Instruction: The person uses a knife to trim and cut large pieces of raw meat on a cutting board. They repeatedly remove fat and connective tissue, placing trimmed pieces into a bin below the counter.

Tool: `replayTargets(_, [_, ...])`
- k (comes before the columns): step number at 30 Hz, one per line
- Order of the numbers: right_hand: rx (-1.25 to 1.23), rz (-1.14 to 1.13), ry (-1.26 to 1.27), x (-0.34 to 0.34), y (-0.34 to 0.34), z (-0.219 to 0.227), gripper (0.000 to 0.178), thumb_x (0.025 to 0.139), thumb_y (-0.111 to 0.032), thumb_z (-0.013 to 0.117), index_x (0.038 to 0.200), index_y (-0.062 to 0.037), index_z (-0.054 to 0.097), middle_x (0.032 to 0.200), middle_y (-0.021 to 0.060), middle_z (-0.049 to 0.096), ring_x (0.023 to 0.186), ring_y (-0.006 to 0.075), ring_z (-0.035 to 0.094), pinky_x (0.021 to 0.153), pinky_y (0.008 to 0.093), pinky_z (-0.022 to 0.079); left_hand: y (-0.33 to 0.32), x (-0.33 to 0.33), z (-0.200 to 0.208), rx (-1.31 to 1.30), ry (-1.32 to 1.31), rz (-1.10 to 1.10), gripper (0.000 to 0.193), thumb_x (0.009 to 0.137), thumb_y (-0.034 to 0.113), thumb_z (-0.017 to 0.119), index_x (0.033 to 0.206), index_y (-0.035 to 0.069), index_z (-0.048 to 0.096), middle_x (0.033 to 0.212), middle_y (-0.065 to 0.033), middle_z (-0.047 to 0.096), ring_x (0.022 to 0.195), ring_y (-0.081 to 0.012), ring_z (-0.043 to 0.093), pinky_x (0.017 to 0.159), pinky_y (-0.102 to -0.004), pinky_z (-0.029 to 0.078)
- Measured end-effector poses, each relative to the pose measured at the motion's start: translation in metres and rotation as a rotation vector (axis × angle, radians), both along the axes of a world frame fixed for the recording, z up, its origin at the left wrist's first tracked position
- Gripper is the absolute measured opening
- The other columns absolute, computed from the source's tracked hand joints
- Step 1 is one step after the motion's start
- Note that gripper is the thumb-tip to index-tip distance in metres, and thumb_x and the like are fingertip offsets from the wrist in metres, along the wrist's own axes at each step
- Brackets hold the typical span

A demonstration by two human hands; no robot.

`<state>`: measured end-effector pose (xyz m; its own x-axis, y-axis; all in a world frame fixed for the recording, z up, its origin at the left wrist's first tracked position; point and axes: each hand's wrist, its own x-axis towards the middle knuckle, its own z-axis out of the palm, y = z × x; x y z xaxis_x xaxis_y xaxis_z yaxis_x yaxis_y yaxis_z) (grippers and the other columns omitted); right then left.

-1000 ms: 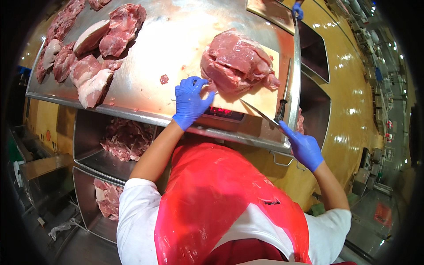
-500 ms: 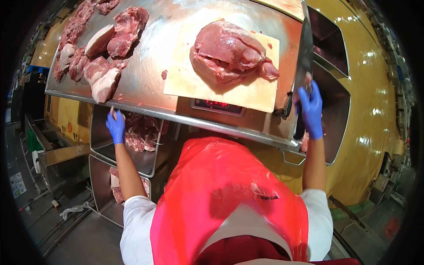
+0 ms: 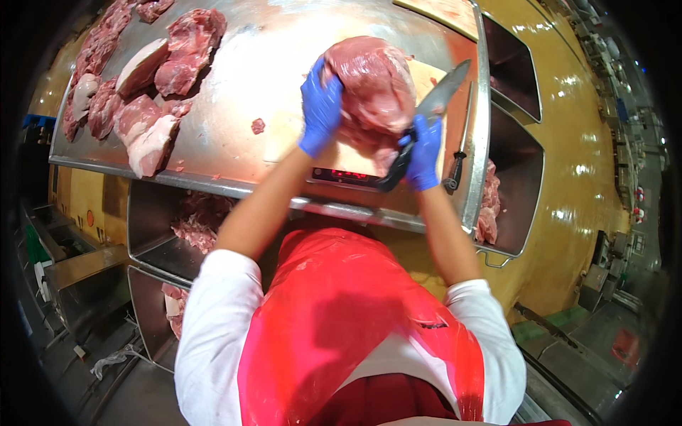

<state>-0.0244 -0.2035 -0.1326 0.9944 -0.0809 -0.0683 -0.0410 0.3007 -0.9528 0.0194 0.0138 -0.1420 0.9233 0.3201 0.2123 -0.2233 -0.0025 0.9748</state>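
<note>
A large, rounded, glossy pink cut of meat (image 3: 373, 82) sits on the flat cream cutting board (image 3: 424, 71). The blue-gloved left hand (image 3: 321, 106) has its grip clasped on the meat; the blue-gloved right hand (image 3: 425, 153) grips a broad, black-handled steel knife (image 3: 442, 91). At the board's near edge glows a dark display panel (image 3: 348, 176) (red digits, blurred).

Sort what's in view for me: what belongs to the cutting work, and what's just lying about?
In use:
- large piece of meat, left hand against it
- knife, in the right hand
- cutting board, under the meat

Apparently just lying about:
- sharpening rod, right of the board
- meat pieces, table's left
- small scrap
</note>
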Motion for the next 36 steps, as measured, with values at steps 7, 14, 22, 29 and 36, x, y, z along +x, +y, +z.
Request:
replayTargets(7, [-0.109,0.01,-0.003,-0.071,0.018,0.003,0.047,0.101,-0.008,0.054,0.142,-0.0081,0.031,0.088,0.0063,0.056,0.058,0.0111,0.056,0.05,0.0246,0.049,0.023,0.021,0.02,0.403,0.082,-0.071,0.043,0.094,0.033,0.062,0.122,0.001,0.061,0.113,-0.019,0.065,0.102,-0.0325,0.062,0.09,-0.039,0.05])
replayTargets(14, [-0.451,0.183,0.052,-0.086,-0.035,0.025,0.058,0.101,-0.012,0.057,0.154,-0.0143,0.032,0.095,0.0033,0.061,0.07,0.007,0.057,0.059,0.0234,0.052,0.036,-0.121,-0.001,0.887,-0.086,0.107,0.042,0.076,0.015,0.076,0.115,0.009,0.062,0.113,-0.0148,0.06,0.106,-0.034,0.057,0.092,-0.0438,0.047])
replayTargets(22, [-1.169,0.432,-0.525,-0.071,0.085,0.064,0.08,0.088,-0.001,0.056,0.159,-0.017,0.021,0.103,0.021,0.066,0.074,0.0427,0.065,0.066,0.0493,0.054,0.054,-0.101,-0.004,0.929,-0.239,-0.038,0.036,0.068,0.009,0.075,0.101,0.008,0.061,0.105,-0.0126,0.061,0.096,-0.0327,0.06,0.082,-0.0398,0.052])
replayTargets(29, [-1.661,0.676,-0.083,-0.151,0.029,0.079,0.092,0.083,0.003,0.054,0.161,-0.0233,0.013,0.082,0.0251,0.058,0.067,0.0402,0.063,0.061,0.0527,0.052,0.075,-0.084,-0.003,0.784,-0.194,-0.311,0.024,0.071,0.011,0.07,0.093,0.008,0.061,0.092,-0.0133,0.06,0.086,-0.0366,0.061,0.075,-0.0415,0.052])
replayTargets(36, [-1.389,0.43,-0.263,-0.059,0.116,0.033,0.079,0.088,-0.003,0.05,0.158,-0.0242,0.02,0.087,0.0258,0.064,0.077,0.0462,0.062,0.068,0.0551,0.049,0.116,-0.108,0.003,0.252,0.023,-0.504,0.023,0.077,0.016,0.064,0.093,0.001,0.057,0.086,-0.0091,0.06,0.075,-0.0165,0.059,0.073,-0.0295,0.05])
